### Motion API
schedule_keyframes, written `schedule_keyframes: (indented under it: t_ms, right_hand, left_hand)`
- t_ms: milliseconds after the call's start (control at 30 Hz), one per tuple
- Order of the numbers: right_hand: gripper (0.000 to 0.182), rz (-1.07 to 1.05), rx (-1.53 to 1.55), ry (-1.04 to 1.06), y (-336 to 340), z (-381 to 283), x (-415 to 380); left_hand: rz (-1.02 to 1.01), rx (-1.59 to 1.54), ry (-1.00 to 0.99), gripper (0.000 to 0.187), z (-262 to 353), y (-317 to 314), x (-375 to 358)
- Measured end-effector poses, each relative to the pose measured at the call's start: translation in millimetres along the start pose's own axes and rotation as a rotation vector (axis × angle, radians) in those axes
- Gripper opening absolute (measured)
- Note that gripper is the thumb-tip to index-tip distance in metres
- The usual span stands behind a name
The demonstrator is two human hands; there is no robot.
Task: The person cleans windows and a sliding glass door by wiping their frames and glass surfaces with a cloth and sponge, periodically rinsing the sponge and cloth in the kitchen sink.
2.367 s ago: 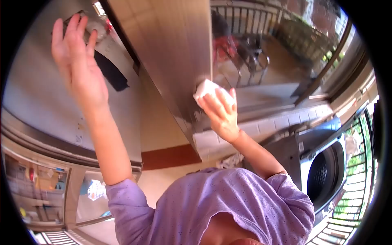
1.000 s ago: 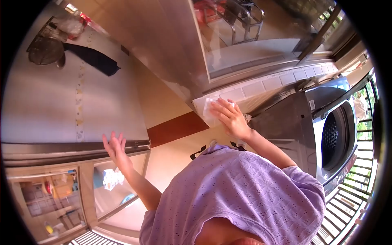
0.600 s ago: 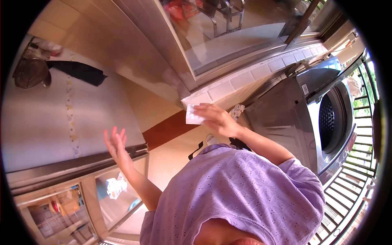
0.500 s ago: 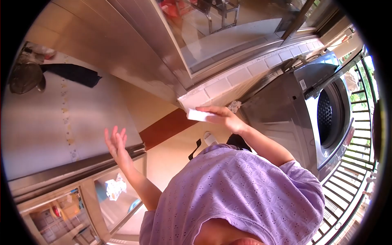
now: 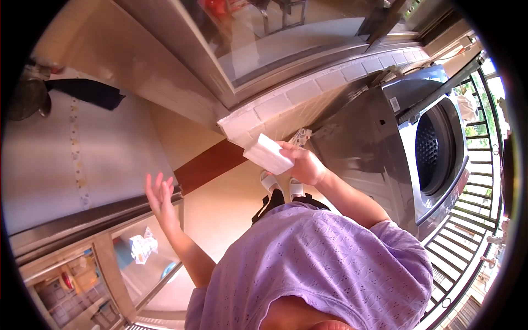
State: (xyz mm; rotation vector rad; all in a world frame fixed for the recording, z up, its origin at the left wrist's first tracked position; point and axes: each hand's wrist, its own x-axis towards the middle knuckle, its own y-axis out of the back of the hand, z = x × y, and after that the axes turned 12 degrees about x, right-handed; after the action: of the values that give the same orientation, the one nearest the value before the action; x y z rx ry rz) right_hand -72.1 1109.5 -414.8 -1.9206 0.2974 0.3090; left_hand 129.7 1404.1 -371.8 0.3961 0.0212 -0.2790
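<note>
My right hand (image 5: 304, 163) is closed around one end of a white rectangular pad (image 5: 268, 154), which looks like a stack of folded tissues. The pad's broad face is tilted up toward me, above the floor in front of my feet. Off to the left, my left hand (image 5: 160, 197) is raised with its fingers apart and holds nothing. It is nearest to the dark metal edge (image 5: 99, 212) of the pale surface on the left.
A grey washing machine (image 5: 357, 148) with a round opening (image 5: 433, 146) stands at the right, beside a barred railing (image 5: 476, 198). Ahead are a glass window (image 5: 286, 49) and a tiled ledge (image 5: 275, 107). A dark cloth (image 5: 91, 93) lies at the far left.
The white pad has tilted, so more of its broad face shows. My feet have come further into view, and the surroundings have shifted slightly left. My left hand stays open.
</note>
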Motion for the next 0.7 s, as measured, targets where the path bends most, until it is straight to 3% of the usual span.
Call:
schedule_keyframes:
  t_ms: [267, 533, 700]
  right_hand:
    - [0.052, -0.197, 0.434, -0.11, 21, 10, -21]
    - [0.052, -0.215, 0.226, -0.126, -35, 58, 16]
    - [0.068, -0.277, -0.005, -0.074, -96, 103, 83]
  left_hand:
    - [-0.055, 0.014, 0.018, 0.056, 5, -13, -54]
    - [0.005, 0.027, 0.025, 0.059, -17, 51, -53]
    - [0.015, -0.042, -0.027, 0.06, -57, 125, -15]
